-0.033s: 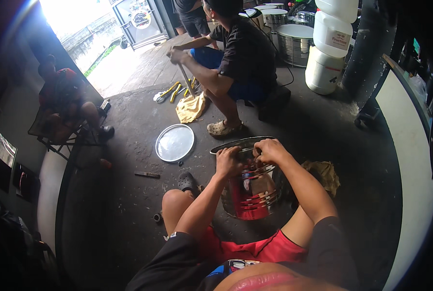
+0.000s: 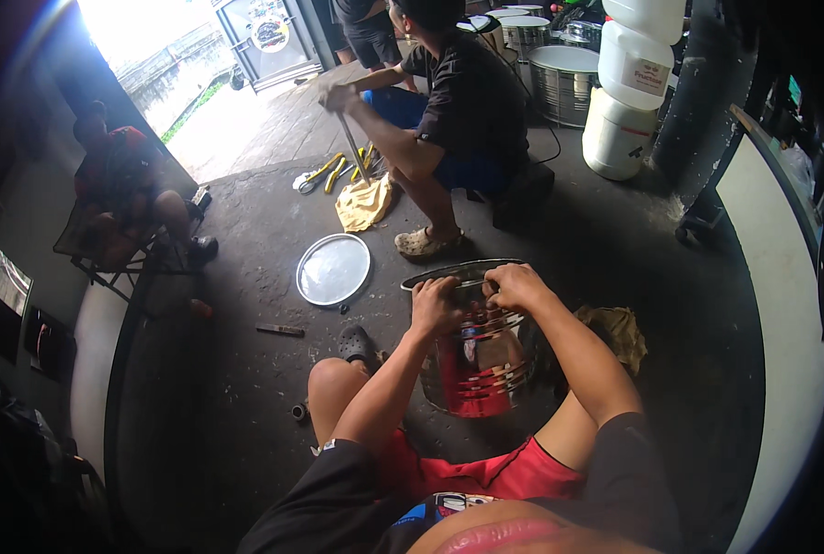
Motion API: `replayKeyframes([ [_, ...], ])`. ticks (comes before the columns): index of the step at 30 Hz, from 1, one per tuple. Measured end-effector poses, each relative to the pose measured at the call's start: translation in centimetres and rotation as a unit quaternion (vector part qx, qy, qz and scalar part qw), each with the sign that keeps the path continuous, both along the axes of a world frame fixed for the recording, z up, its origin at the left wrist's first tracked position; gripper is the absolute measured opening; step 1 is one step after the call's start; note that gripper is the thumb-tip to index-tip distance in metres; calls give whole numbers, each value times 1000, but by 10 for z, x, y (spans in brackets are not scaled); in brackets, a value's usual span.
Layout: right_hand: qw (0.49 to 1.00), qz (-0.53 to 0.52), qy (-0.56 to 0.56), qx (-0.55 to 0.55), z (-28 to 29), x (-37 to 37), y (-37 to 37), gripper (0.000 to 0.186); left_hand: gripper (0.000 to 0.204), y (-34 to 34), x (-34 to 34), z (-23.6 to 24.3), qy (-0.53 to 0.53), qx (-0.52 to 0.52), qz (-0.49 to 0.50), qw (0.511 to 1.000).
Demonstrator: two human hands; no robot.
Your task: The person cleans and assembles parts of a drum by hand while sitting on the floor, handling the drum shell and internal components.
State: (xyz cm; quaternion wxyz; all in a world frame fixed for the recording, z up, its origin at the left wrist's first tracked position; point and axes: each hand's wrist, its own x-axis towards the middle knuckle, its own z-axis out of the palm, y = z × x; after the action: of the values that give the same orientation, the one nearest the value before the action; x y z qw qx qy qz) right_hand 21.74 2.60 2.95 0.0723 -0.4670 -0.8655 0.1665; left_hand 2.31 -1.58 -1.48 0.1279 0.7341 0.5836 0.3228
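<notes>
A shiny ribbed metal drum point(image 2: 478, 379) stands upright on the floor between my bent legs. My left hand point(image 2: 435, 307) grips the near left of its top rim, with curled fingers. My right hand point(image 2: 509, 291) is closed on the rim a little farther right; whether a small part is also in those fingers is hidden. A crumpled yellowish cloth point(image 2: 620, 337) lies right of the drum. Left of it are a round pale disc with a rim point(image 2: 332, 268), a dark flat bar point(image 2: 279, 331) and a small dark ring-shaped piece point(image 2: 300, 414).
A crouching co-worker point(image 2: 458, 129) holds a long rod over a yellow cloth point(image 2: 364, 210), beside yellow-handled tools point(image 2: 329, 171). Another person point(image 2: 121, 189) sits at left; another stands behind. White jugs point(image 2: 615, 134) and metal drums point(image 2: 555, 83) stand back right. A pale panel point(image 2: 754, 231) borders the right.
</notes>
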Motion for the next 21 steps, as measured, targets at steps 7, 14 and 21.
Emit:
replayKeyframes([
  [7,995,-64,39,-59,9,-1,-10,20,91,-4,7,-6,94,-71,-29,993],
  [14,991,-63,34,-110,9,-3,-5,25,125,-18,30,-9,110,-66,102,986],
  [21,993,-73,34,-88,0,-8,-6,36,109,-8,20,1,61,-66,74,993],
])
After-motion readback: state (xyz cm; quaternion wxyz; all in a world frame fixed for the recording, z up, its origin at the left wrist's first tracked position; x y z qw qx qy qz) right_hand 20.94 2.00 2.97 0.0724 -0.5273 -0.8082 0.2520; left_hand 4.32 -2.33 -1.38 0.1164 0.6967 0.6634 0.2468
